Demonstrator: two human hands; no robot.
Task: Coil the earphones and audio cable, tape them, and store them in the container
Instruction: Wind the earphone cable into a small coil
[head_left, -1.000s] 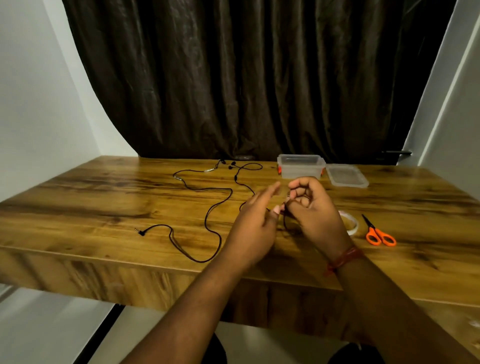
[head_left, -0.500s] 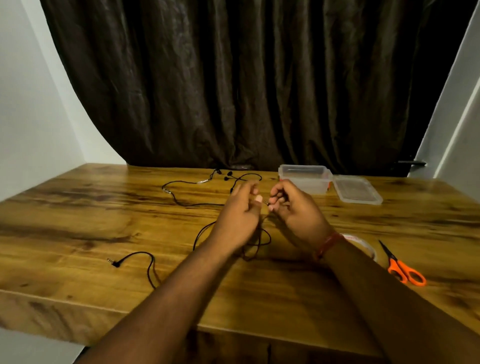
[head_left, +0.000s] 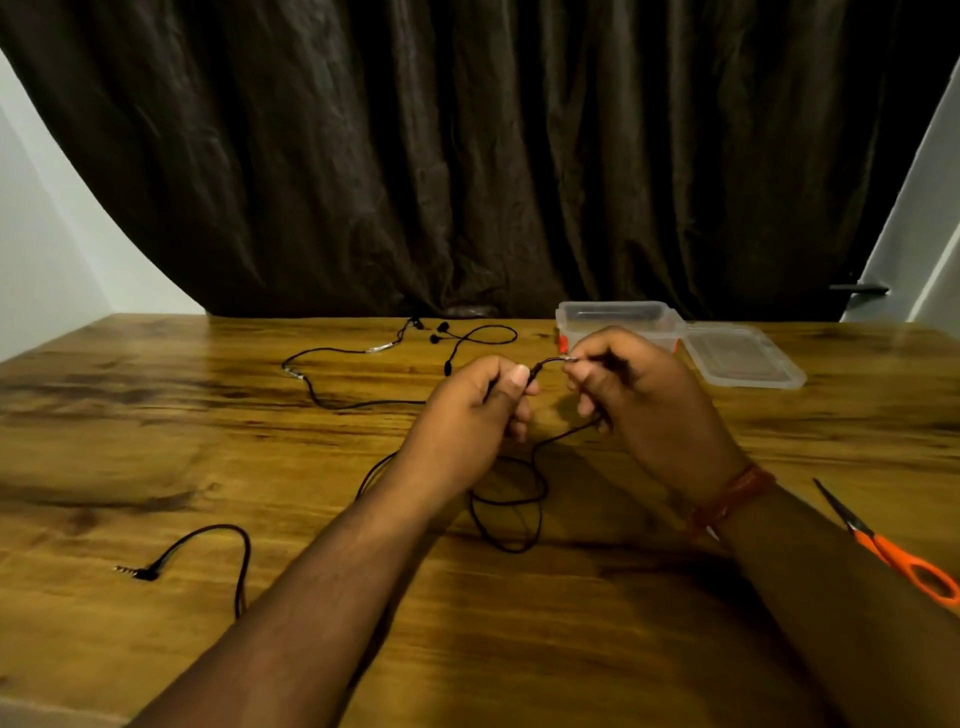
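Above the tabletop (head_left: 156, 441), the left hand (head_left: 467, 415) and right hand (head_left: 639, 400) each keep a curled grip on the black audio cable (head_left: 519, 499), which loops beneath them. The earphones (head_left: 441, 332) lie at the far edge, left of the open container (head_left: 618, 314).

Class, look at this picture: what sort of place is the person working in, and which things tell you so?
Probably a room at home or a small set-up recording corner: a wooden table against a dark curtain, plain white walls either side, and a door handle at far right.
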